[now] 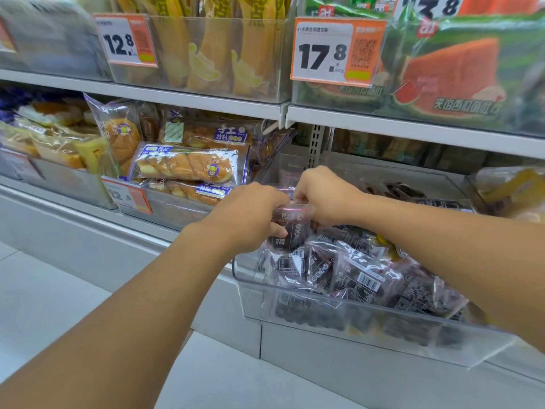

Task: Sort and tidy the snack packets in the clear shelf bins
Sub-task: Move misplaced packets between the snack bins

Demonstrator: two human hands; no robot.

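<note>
Two hands, left point(247, 219) and right point(321, 196), were clenched on one dark packet point(290, 228) held above the clear bin point(324, 314).

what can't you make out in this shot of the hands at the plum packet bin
Head view:
- Right hand: fingertips curl out of sight behind the packet.
- Left hand: palm side faces away.
- Bin: bottom packets smeared by the blurred front wall.
- Top-left shelf goods: motion-blurred.
</note>
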